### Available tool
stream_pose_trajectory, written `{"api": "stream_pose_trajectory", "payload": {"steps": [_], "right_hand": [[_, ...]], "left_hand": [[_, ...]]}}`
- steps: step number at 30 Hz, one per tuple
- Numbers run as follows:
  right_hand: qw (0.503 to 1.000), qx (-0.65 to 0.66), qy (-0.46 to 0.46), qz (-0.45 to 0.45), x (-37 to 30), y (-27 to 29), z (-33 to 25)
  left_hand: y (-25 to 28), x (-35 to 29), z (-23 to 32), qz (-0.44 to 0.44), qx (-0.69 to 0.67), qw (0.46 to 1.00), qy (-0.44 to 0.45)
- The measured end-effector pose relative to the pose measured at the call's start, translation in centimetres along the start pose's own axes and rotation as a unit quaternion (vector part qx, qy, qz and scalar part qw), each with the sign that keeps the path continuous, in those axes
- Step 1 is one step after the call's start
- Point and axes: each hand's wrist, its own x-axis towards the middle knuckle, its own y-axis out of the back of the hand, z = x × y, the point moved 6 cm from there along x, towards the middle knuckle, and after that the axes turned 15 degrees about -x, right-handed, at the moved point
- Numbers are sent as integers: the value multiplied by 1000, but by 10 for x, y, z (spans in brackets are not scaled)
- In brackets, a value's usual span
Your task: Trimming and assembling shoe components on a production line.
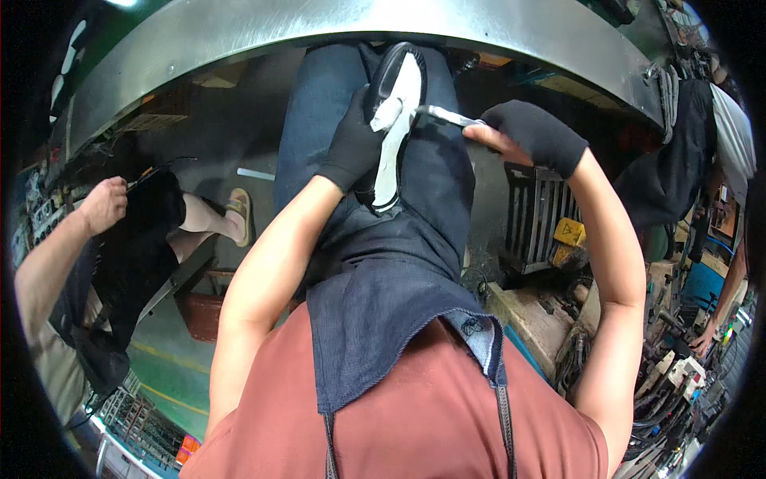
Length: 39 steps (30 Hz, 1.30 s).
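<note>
Black fabric glove material covers most of the left hand (355, 148), which grips the black-and-white shoe (391, 164) along its left side. The shoe is located above the thighs, long axis roughly fore-and-aft, one end near the metal bench (383, 20). The left fingers are largely concealed by the shoe; a small white piece beside them cannot be identified as wrapped thumb or shoe part. The right hand (535, 137), similarly gloved with exposed fingertips, is closed on a slim silver-white pen-like tool (452, 117). Its tip is directed at the right edge of the shoe; contact cannot be determined.

The bench edge conceals the knees. On the right, the forearm partly screens a yellow box (568, 231) beside a dark slatted grille (529, 215). On the left, a co-worker's hand (105, 205) is well apart from the shoe. Both co-workers are cut off by the dark lens rim.
</note>
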Motion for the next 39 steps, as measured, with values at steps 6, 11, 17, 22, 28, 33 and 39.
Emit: {"api": "stream_pose_trajectory", "payload": {"steps": [6, 11, 17, 22, 28, 33, 39], "right_hand": [[930, -102, 233, 264, -16, -2, -56], [987, 110, -1, 114, 28, -94, 6], [866, 429, -255, -3, -19, -185, 8], [868, 464, -147, 101, -18, -101, -17], [913, 240, 122, 306, 4, -5, -60], [949, 262, -166, 50, 21, -102, -13], [804, 525, -276, 38, -15, -208, -16]], "left_hand": [[-3, -5, -5, -202, 13, 977, -67], [12, -17, 4, -193, -100, 976, 10], [21, 3, -12, -53, 65, 988, 127], [1, 16, -14, -36, -55, 997, 38], [-5, 12, -13, -123, -113, 986, -30], [8, -9, -43, -144, -179, 972, 55], [12, -13, -43, -112, -83, 985, 100]]}}
